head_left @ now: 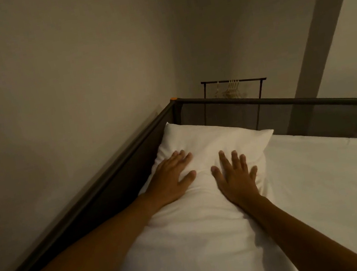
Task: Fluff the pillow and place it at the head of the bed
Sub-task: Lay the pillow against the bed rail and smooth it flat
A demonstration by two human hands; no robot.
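A white pillow (pixel 209 139) lies flat on the bed in the far left corner, against the dark frame at the head end. My left hand (pixel 170 179) rests palm down on the pillow's left part, fingers spread. My right hand (pixel 236 177) lies flat on its middle, fingers apart and pointing toward the headboard. Both palms press into the fabric and neither hand grips anything. The pillow's near edge is hidden under my forearms.
The white sheet (pixel 334 180) covers the mattress to the right. A dark metal bed rail (pixel 101 188) runs along the wall on the left, and a mesh headboard (pixel 287 114) crosses the far end. Behind it stands a rack with hangers (pixel 233 88).
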